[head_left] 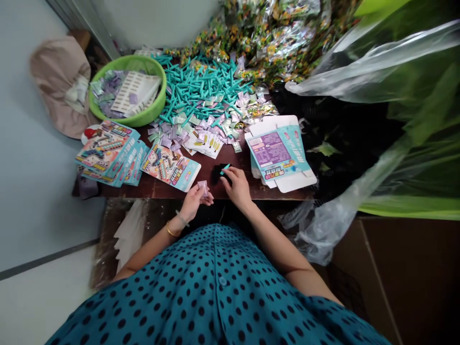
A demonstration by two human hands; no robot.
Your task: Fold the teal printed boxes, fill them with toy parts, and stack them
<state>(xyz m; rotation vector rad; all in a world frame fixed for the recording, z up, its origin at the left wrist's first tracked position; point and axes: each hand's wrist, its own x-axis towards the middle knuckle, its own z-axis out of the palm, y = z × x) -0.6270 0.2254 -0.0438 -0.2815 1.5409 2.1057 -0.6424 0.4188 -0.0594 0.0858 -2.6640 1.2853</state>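
Close to the table's front edge, my left hand (196, 200) pinches a small pale purple sachet (203, 187). My right hand (237, 187) is closed on a small teal plastic stick (224, 169), its tip poking out past the fingertips. Right beside those fingers lies a dark black piece (216, 174) on the wooden table; its exact kind is unclear, and whether the fingers touch it I cannot tell. To the left of my hands is a printed flat box (170, 166). Unfolded boxes (280, 153) with a purple panel are stacked on the right.
Behind my hands spread a heap of teal sticks (201, 86), loose sachets (176, 132) and printed cards (208, 143). A green basket (158, 103) holds sachets and sheets. More boxes (108, 153) pile up at left. Bagged colourful pieces (287, 43) and clear plastic sheeting (345, 201) fill the right.
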